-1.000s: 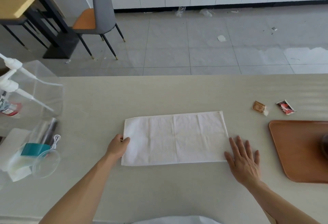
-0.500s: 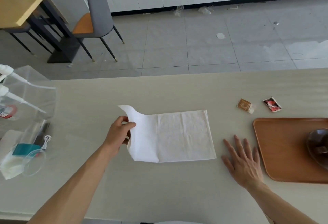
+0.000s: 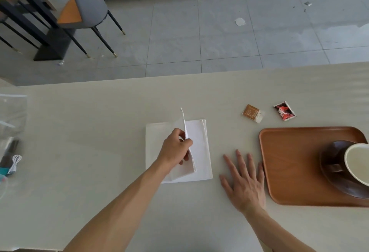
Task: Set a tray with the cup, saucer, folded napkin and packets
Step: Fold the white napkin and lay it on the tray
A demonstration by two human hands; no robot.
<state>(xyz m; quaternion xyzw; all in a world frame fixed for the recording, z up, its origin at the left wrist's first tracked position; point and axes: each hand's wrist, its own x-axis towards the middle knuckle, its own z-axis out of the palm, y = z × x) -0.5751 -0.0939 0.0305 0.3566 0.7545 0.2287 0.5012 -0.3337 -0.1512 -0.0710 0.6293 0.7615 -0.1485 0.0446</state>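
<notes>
A white napkin lies on the pale table, half folded. My left hand pinches its left flap and holds it upright over the middle of the cloth. My right hand rests flat on the table with fingers spread, between the napkin and the brown wooden tray. On the tray's right part stands a dark saucer with a dark cup, white inside. A brown packet and a red packet lie on the table behind the tray.
At the left table edge stand a clear plastic container and a white cable. Beyond the table's far edge is tiled floor with a grey chair and scraps of litter.
My left hand has lifted the napkin's left edge and carried it rightward, so the cloth is now about half as wide. My right hand stayed flat on the table. The view shifted right.
</notes>
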